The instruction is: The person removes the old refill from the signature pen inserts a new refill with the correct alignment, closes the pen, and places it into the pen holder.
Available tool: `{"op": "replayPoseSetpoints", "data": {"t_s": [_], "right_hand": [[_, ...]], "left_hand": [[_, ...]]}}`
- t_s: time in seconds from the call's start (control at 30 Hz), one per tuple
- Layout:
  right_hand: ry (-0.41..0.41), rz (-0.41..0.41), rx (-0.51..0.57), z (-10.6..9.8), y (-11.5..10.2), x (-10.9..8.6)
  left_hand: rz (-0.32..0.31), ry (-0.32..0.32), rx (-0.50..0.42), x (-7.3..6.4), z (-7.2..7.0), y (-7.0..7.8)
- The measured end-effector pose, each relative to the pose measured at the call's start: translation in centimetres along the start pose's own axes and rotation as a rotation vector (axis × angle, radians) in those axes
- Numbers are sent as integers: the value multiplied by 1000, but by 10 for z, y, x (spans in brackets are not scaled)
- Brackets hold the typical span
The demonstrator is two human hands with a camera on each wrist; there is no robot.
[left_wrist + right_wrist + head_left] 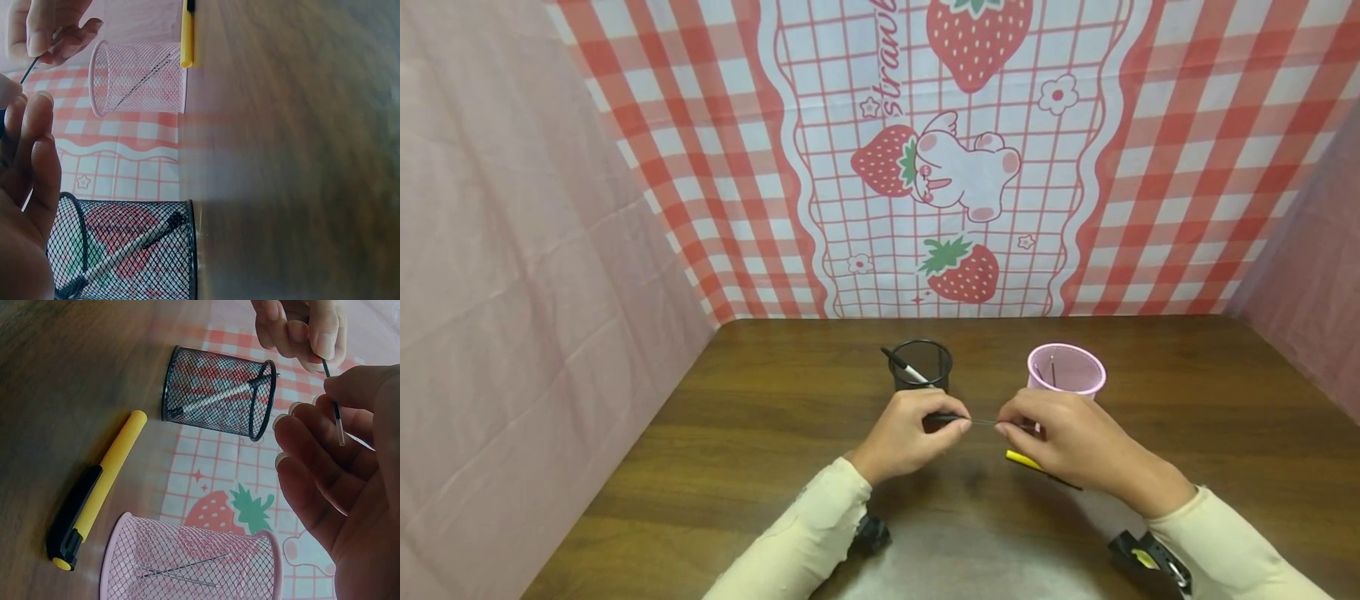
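My left hand point(917, 429) pinches a slim black pen barrel point(943, 417) between thumb and fingers. From it a thin dark pen refill point(982, 422) runs across to my right hand point(1063, 433), which pinches it with thumb and index finger. In the right wrist view the translucent end of the refill point(340, 432) sticks out past the right thumb, while the other right fingers are loosely bent. Both hands are held above the table, fingertips a short gap apart. The barrel is mostly hidden by the left fingers.
Behind the left hand stands a black mesh cup point(922, 354) with a black-and-white pen point(219, 398) leaning in it. A pink mesh cup point(1067, 358) behind the right hand holds thin dark rods point(181, 569). Under the right hand lies a yellow and black pen-shaped item point(112, 469).
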State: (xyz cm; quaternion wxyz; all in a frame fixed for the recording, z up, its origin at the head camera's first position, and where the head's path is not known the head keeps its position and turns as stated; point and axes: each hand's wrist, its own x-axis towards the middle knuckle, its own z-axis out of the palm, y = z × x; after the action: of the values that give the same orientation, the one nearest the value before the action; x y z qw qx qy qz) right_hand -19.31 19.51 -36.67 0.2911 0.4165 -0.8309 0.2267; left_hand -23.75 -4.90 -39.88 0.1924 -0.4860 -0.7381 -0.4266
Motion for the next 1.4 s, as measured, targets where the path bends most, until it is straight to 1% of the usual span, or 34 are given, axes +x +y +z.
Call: {"op": "replayPoseSetpoints", "data": {"t_s": [0.2, 0.43, 0.67, 1.03, 1.23, 1.4], "right_hand": [[3, -4, 8, -1, 1, 1], [-6, 8, 21, -2, 2, 0], [-6, 17, 11, -4, 2, -1], [-13, 39, -14, -4, 3, 0], [14, 12, -17, -3, 3, -2], [19, 17, -28, -3, 4, -3]], "left_hand": [[-6, 4, 3, 0, -2, -1], [-35, 2, -32, -1, -4, 0], [-48, 1, -53, -1, -4, -1], [-63, 9, -46, -2, -6, -3], [-74, 9, -29, -4, -6, -4], [-75, 17, -16, -3, -7, -4]]}}
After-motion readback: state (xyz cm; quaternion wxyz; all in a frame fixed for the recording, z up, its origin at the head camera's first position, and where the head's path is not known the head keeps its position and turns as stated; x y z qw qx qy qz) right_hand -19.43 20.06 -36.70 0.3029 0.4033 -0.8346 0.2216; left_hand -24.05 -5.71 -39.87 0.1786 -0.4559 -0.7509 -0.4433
